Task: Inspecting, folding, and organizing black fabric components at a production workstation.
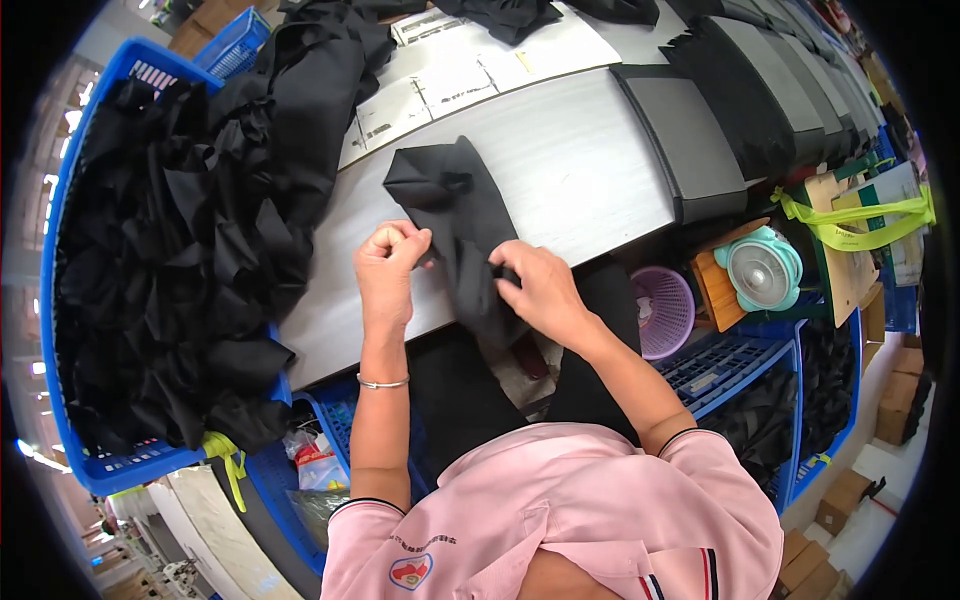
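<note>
And here I am in a cloth workshop: a black piece of cloth (465, 225) before me at the pale bench (590, 150), grey and black pieces (690, 140) stacked along it, a heap of black cloth (180, 240) filling this blue crate (130, 472), cardboard boxes (843, 497) off to my right!

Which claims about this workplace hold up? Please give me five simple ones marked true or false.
1. The black cloth is between the left hand and the right hand. True.
2. The bracelet is on the right arm. False: the bracelet is on the left.
3. Black fabric fills the large blue basket at left. True.
4. The fan is red. False: the fan is teal.
5. The person's shirt is green. False: it is pink.
</note>
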`<state>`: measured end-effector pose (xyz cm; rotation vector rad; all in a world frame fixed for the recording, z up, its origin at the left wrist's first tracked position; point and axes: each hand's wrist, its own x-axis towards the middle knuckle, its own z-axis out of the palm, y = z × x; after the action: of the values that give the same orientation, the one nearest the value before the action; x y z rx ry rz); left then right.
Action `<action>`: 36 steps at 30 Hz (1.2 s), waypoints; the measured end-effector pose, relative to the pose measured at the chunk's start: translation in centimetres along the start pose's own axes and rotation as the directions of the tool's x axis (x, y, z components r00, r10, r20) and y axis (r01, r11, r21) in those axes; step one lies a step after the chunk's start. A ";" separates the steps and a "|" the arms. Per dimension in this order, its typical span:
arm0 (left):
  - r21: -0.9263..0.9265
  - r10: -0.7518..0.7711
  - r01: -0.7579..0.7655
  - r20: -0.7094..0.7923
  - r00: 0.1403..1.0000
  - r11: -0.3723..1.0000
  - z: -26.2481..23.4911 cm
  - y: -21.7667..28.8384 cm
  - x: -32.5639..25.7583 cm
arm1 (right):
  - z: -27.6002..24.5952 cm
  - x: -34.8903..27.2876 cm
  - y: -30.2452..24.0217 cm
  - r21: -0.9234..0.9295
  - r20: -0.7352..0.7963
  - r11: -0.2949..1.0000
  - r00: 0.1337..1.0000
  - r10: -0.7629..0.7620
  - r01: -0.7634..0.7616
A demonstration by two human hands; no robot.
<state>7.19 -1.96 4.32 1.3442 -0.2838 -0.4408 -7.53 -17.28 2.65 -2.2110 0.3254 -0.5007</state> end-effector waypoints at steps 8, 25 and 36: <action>0.144 0.070 -0.070 0.005 0.998 0.987 -1.0 1.5 0.3 | -0.8 -1.0 3.6 -0.144 -0.434 0.986 0.889 -0.144 0.089; -0.106 0.462 -0.457 0.028 0.886 0.883 3.6 6.0 -2.6 | 0.3 -1.5 3.9 0.619 -0.411 0.780 0.810 0.418 -0.088; 0.573 0.464 -0.459 0.150 0.873 0.679 6.9 0.3 -9.8 | -0.7 -2.3 -0.1 0.445 -0.296 0.840 0.835 0.464 -0.310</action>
<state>-4.48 -3.40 6.55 1.8141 -0.7911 0.1117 -9.88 -16.84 2.58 -1.5915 0.8140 -0.7099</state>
